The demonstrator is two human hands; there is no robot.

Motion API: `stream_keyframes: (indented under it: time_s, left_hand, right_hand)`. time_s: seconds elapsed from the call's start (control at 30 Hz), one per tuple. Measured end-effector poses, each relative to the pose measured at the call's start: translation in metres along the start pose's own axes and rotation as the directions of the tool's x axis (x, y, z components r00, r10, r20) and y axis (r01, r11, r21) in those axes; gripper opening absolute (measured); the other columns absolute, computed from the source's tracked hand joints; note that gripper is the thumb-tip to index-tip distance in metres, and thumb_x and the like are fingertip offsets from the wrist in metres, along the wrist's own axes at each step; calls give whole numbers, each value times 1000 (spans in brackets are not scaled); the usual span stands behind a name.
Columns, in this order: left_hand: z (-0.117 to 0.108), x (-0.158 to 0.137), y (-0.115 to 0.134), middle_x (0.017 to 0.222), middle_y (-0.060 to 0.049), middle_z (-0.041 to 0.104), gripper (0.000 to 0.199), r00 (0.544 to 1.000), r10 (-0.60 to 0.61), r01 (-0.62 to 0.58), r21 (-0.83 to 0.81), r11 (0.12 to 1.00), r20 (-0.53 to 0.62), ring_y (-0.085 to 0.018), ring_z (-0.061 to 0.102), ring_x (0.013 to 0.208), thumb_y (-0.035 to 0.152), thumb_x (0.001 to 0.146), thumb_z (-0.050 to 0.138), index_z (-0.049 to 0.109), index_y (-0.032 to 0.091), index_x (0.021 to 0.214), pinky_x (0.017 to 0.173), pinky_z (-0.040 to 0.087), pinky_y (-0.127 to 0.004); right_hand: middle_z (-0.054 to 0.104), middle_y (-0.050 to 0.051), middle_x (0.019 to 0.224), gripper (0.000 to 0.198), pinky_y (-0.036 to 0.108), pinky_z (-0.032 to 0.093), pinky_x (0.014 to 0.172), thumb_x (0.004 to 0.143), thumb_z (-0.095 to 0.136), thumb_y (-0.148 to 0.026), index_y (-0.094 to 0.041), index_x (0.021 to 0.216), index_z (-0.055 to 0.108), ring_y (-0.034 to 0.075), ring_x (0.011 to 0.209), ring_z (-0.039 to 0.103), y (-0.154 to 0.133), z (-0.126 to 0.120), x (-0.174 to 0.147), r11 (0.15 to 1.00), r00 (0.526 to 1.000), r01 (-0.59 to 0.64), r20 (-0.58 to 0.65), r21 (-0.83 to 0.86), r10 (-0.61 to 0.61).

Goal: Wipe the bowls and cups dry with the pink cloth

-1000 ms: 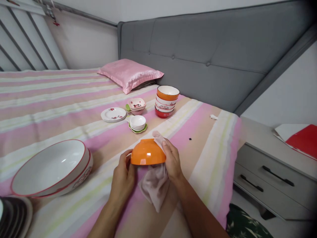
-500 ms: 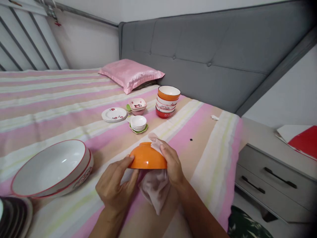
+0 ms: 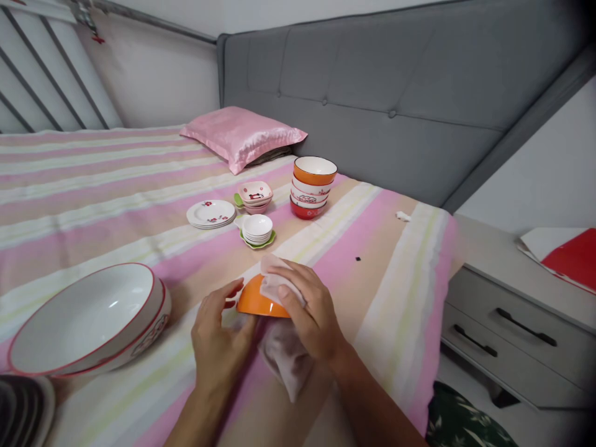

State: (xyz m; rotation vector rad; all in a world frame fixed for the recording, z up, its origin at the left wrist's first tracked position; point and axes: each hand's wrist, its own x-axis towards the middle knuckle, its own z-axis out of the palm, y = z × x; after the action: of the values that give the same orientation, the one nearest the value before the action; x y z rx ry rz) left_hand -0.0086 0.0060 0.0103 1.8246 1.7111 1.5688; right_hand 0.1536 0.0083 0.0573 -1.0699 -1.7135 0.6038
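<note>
An orange bowl (image 3: 252, 299), upside down, is between my two hands above the bedspread. My left hand (image 3: 215, 329) is at its left edge, with the thumb under the rim and the fingers curled loosely beside the wall. My right hand (image 3: 310, 304) presses a pale pink cloth (image 3: 274, 282) over the bowl's outer side and base and covers its right part. More of the cloth hangs below the rim. The bowl's inside faces down, hidden from view.
Large white bowls (image 3: 88, 316) with red rims are at left, near dark stacked dishes (image 3: 23, 410). Farther back stand flowered plates (image 3: 212, 213), small white dishes (image 3: 257, 226), pink dishes (image 3: 255, 194) and stacked bowls (image 3: 314, 180). A nightstand (image 3: 516, 335) is at right.
My right hand has slid the cloth left and up over the bowl's base, covering more of it. My left fingers have loosened and lifted slightly at the bowl's left edge.
</note>
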Motion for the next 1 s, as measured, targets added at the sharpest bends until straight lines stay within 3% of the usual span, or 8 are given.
stream_keyframes:
  time_s: [0.1, 0.2, 0.43, 0.53, 0.63, 0.7, 0.83, 1.0]
  left_hand:
    - [3, 1, -12, 107, -9, 69, 40, 921, -235, 283, -118, 952, 312, -23, 66, 88, 39, 78, 61, 62, 18, 112, 75, 50, -32]
    - [1, 4, -16, 103, -8, 71, 39, 850, -244, 306, -59, 950, 467, -24, 66, 88, 42, 85, 52, 60, 17, 114, 75, 48, -32]
    - [-5, 7, -11, 88, -4, 75, 33, 875, -321, 292, 134, 947, 362, -23, 66, 74, 31, 78, 50, 69, 18, 103, 66, 46, -28]
    - [-5, 3, -10, 79, -1, 75, 36, 916, -313, 275, 174, 946, 252, -20, 65, 67, 25, 74, 53, 71, 19, 104, 61, 45, -27]
    - [-6, 0, -8, 72, -2, 73, 32, 985, -171, 164, 194, 967, 18, -17, 62, 58, 26, 76, 58, 73, 17, 102, 58, 44, -26]
    - [-6, 0, -6, 70, -4, 71, 26, 988, 30, 3, 213, 977, -149, -16, 60, 57, 23, 76, 61, 74, 14, 97, 59, 45, -25]
    - [-8, 4, -6, 63, -3, 65, 19, 886, 385, -298, 320, 899, -257, -15, 56, 58, 11, 75, 64, 74, 13, 91, 62, 44, -25]
    - [-13, 3, -3, 65, 0, 64, 34, 796, 538, -447, 330, 832, -278, -14, 55, 57, 6, 70, 68, 72, 23, 99, 61, 42, -24]
  right_hand:
    - [60, 4, 127, 32, 34, 35, 108, 94, 43, -29, -23, 119, 62, 19, 124, 49, 13, 0, 3, 989, 998, -44, -32, 143, 49]
    - [60, 3, 128, 32, 36, 35, 109, 96, 42, -32, -24, 119, 63, 20, 124, 49, 23, 1, 6, 944, 994, -89, -35, 318, 105]
    - [63, 4, 125, 31, 37, 34, 110, 94, 47, -36, -22, 115, 66, 22, 122, 52, 27, 5, 7, 807, 984, -161, 26, 569, 178]
    - [64, 3, 124, 31, 37, 36, 109, 93, 50, -36, -23, 116, 66, 21, 121, 54, 29, 10, 6, 694, 968, -211, 49, 689, 246]
    - [64, 1, 124, 31, 37, 35, 110, 92, 50, -35, -24, 116, 66, 20, 123, 53, 34, 18, 5, 587, 948, -236, 50, 775, 316]
    - [64, 0, 125, 31, 36, 33, 112, 92, 49, -35, -24, 117, 66, 19, 126, 50, 37, 22, 5, 548, 937, -255, 63, 797, 344]
    - [61, 0, 129, 34, 36, 29, 114, 93, 47, -37, -25, 120, 64, 19, 129, 47, 37, 26, 4, 543, 933, -283, 95, 791, 348]
    - [55, 2, 136, 38, 39, 29, 114, 96, 41, -38, -24, 127, 58, 20, 130, 45, 22, 17, 1, 763, 967, -228, 48, 605, 251]
